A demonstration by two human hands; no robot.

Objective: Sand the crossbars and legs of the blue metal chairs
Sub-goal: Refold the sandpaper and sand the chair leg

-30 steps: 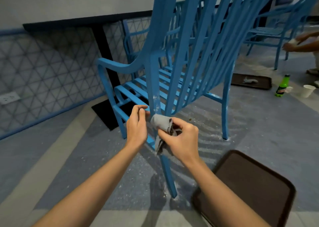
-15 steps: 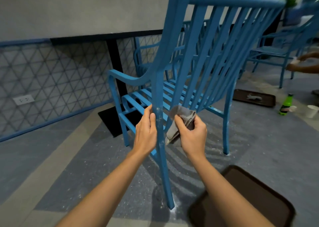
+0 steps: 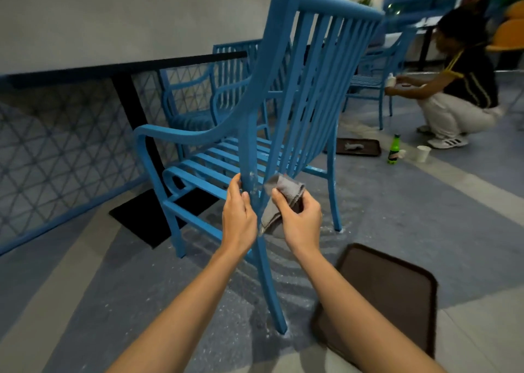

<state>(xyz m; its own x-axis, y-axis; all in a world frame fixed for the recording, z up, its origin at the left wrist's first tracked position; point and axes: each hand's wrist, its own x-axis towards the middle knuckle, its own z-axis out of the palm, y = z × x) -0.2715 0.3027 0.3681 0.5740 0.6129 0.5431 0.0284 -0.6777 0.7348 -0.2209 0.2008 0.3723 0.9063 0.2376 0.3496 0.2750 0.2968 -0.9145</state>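
A blue metal armchair (image 3: 286, 95) stands right in front of me, seen from behind. Its rear left leg (image 3: 262, 259) runs down between my hands and shows pale scuff marks near seat height. My left hand (image 3: 238, 217) rests against the left side of that post, fingers straight along it. My right hand (image 3: 300, 219) pinches a folded grey sanding sheet (image 3: 280, 195) just right of the post, its upper corner near the scuffed spot.
A brown tray (image 3: 397, 293) lies on the floor at my lower right. A second blue chair (image 3: 215, 89) sits under a black table (image 3: 124, 66) by the wall. A crouching person (image 3: 459, 89) works at another chair, near a dark tray (image 3: 357, 147), green bottle (image 3: 394, 149) and paper cup (image 3: 423, 153).
My view has lifted, showing the chair's top rail and the crouching person. Both hands stay at the rear post near seat height, and the right hand has turned the grey sheet closer to the post.
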